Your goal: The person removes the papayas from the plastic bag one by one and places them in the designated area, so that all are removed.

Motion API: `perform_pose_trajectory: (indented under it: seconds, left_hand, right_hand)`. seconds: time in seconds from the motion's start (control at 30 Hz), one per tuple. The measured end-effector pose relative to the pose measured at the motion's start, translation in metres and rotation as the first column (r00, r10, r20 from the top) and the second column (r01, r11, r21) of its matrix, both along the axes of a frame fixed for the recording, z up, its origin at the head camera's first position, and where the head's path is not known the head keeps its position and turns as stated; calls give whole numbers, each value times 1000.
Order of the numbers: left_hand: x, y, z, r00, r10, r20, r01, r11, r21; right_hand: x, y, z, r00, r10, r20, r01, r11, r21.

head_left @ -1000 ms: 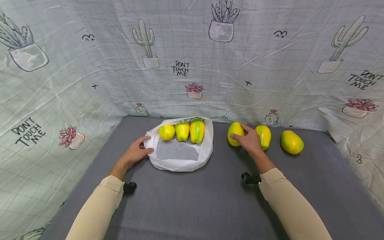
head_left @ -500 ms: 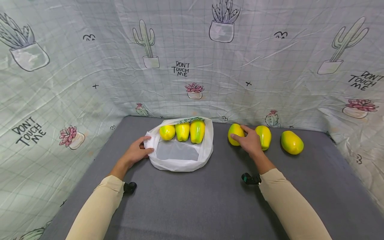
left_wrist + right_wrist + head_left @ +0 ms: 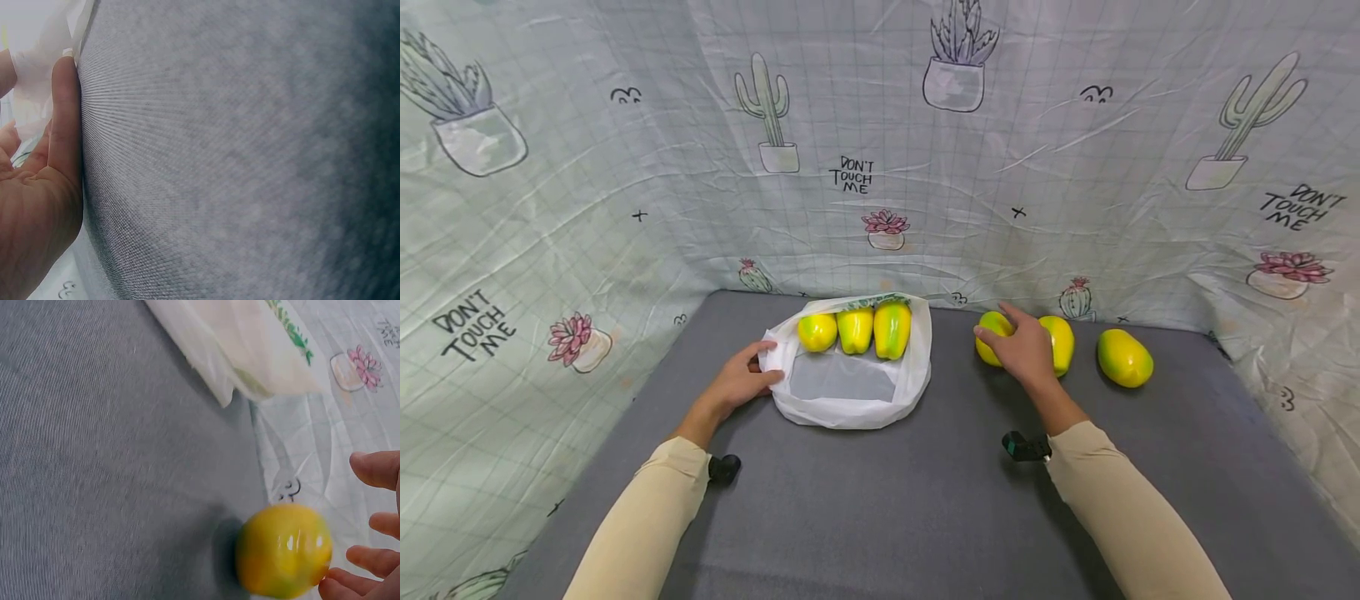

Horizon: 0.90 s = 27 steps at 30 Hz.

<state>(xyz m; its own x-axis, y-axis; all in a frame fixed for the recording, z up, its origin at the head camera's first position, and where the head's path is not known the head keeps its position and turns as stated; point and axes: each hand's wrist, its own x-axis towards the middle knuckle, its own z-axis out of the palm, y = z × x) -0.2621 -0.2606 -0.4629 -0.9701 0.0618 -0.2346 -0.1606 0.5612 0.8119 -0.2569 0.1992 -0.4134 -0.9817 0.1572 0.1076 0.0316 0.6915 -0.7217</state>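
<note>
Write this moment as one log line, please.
left hand: touches white bag | right hand: at leftmost loose fruit, contact unclear | inside bag: three yellow-green fruits | outside bag: three loose fruits

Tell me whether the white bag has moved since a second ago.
No. In the head view, the white bag shows no clear shift: it lies below the central pink plant printed on the backdrop, as before.

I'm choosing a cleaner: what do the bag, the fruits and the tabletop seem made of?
Bag: probably thin plastic film, satiny, crinkled and translucent.
Fruits: glossy, with sharp highlights; real skin or moulded plastic, unclear.
Tabletop: matte, likely fabric-covered, given its fine ribbed weave.
</note>
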Motion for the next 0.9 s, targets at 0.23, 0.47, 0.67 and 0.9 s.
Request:
perform_pose_trajectory:
  seconds: [0.23, 0.47, 0.67, 0.9]
  left_hand:
    - [2, 0, 0, 1000, -12, -8, 12, 1000, 15]
    - [2, -1, 2, 1000, -9, 5, 9, 1000, 21]
    - [1, -2, 2, 1000, -11, 11, 10, 999, 35]
    - [0, -3, -1, 1000, -16, 1, 16, 998, 65]
  right_hand:
    - [2, -15, 9, 999, -7, -39, 6, 1000, -24]
    - [3, -32, 15, 998, -10, -68, 7, 999, -45]
    - [3, -52, 18, 996, 19, -86, -30, 992, -120]
    - [2, -81, 18, 994, 83, -67, -98, 956, -278]
